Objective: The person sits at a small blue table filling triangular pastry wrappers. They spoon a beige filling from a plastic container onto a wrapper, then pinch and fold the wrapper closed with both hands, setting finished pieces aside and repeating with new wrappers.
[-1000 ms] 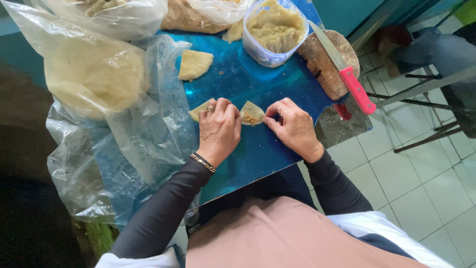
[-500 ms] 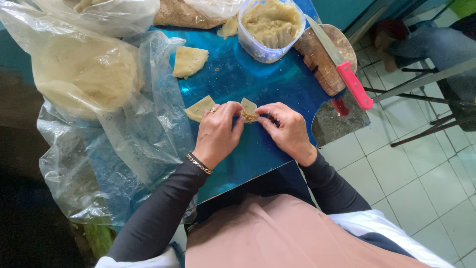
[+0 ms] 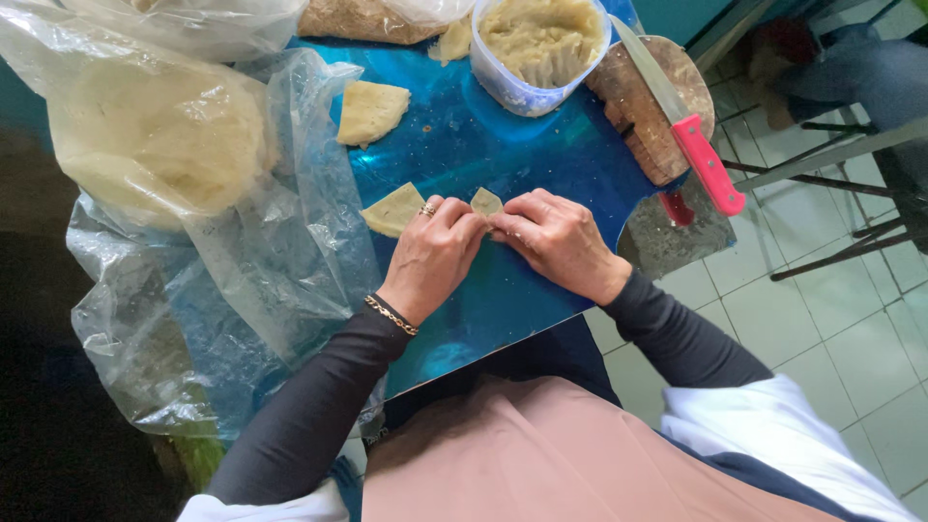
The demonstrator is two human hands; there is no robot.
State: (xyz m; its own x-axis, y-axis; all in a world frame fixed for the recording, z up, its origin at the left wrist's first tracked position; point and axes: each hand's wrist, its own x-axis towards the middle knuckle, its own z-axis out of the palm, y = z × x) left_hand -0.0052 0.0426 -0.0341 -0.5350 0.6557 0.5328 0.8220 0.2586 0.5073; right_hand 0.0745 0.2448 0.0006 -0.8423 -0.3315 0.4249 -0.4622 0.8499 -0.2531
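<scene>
Both hands meet at the middle of the blue tabletop (image 3: 541,164). Left hand (image 3: 432,253) and right hand (image 3: 558,242) pinch one small folded pastry wrapper (image 3: 485,202) between their fingertips; only its pale tip shows, poking out at 12 o'clock from the grip. The fold seems to run roughly 9-to-3 between the hands, which are equally near it.

A second flat wrapper (image 3: 392,210) lies touching the left knuckles at 10 o'clock; a third wrapper piece (image 3: 371,110) sits farther at 11. Tub of filling (image 3: 541,43) at 12, well apart. Red-handled knife (image 3: 681,121) rests on a wooden board (image 3: 652,106) at 2. Crumpled plastic bags (image 3: 193,222) crowd 9 o'clock. Bare tabletop lies between hands and tub; the table edge is near at 3 to 5.
</scene>
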